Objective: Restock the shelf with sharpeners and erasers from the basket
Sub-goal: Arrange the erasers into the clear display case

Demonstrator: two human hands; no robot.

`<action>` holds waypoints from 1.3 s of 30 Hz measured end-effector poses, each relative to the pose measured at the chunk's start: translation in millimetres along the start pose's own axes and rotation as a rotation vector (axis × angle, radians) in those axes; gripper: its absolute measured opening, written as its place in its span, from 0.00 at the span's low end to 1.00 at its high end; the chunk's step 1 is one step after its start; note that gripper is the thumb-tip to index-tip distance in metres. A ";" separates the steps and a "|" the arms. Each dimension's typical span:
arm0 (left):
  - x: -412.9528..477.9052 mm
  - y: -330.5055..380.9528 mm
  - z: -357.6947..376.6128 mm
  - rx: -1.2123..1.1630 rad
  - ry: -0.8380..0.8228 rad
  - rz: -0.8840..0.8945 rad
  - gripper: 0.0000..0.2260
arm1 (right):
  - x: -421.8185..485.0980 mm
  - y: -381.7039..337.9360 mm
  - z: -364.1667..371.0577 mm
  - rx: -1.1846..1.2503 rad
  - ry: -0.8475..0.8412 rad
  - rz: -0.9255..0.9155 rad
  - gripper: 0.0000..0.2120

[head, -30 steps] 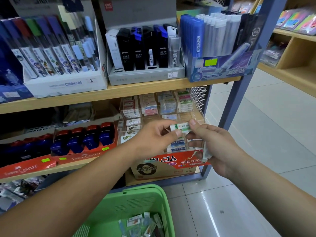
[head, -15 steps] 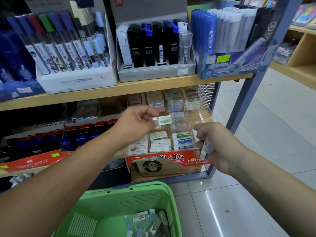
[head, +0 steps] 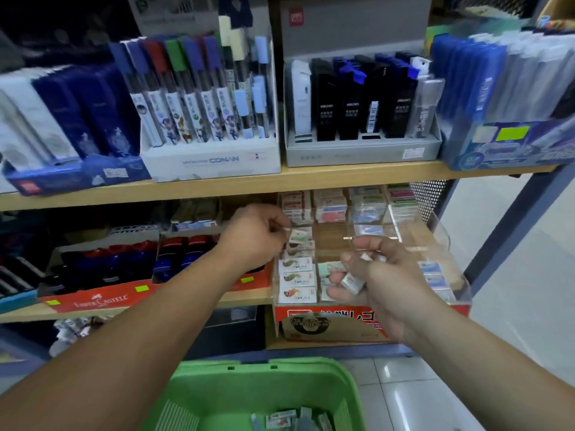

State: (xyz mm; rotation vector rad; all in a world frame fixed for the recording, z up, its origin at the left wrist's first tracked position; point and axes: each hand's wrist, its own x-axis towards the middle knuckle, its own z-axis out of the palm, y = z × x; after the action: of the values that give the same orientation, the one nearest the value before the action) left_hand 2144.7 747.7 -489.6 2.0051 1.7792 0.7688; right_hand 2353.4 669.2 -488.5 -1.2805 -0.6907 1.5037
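Two hands meet at a clear tray of erasers on the lower shelf, centre right of the frame. The left hand is at the tray's far-left lane, its fingers curled in and pinching a small white-and-green eraser just off its fingertips. That eraser lies with its long axis across the frame, the same way as the row of matching packs that runs down the lane toward the camera. It sits at the upper end of the row, touching or almost touching the pack below it; motion blur hides the exact contact.

The left hand is plainly the nearer to this lane. The right hand hangs lower and to the right, in front of the middle lanes, palm turned partly up and fingers cupped around several spare erasers, with one boxed piece lying across the fingers. It touches nothing in the tray that can be made out.

The coming move likely turns on setting the pinched piece square into the left lane, then taking the next from the right hand's supply. A green basket sits at bottom centre, below both forearms, with more loose packs in it.
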 end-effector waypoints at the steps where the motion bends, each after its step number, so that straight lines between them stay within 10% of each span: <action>1: 2.8 1.9 0.9 0.052 -0.033 0.018 0.06 | 1.6 1.2 1.8 -0.009 0.023 -0.005 0.13; 15: -5.2 15.4 14.6 -0.405 -0.016 -0.036 0.05 | 17.9 -2.5 -28.5 -0.052 0.153 -0.121 0.16; 39: 14.9 112.6 76.1 -0.351 -0.168 0.166 0.03 | 2.0 -33.0 -125.1 -0.217 0.467 -0.493 0.09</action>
State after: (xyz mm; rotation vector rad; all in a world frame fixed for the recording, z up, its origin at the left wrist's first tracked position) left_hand 2281.1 752.5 -481.0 1.9291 1.2949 0.8663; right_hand 2482.4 660.2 -494.5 -1.4268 -0.7951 0.7120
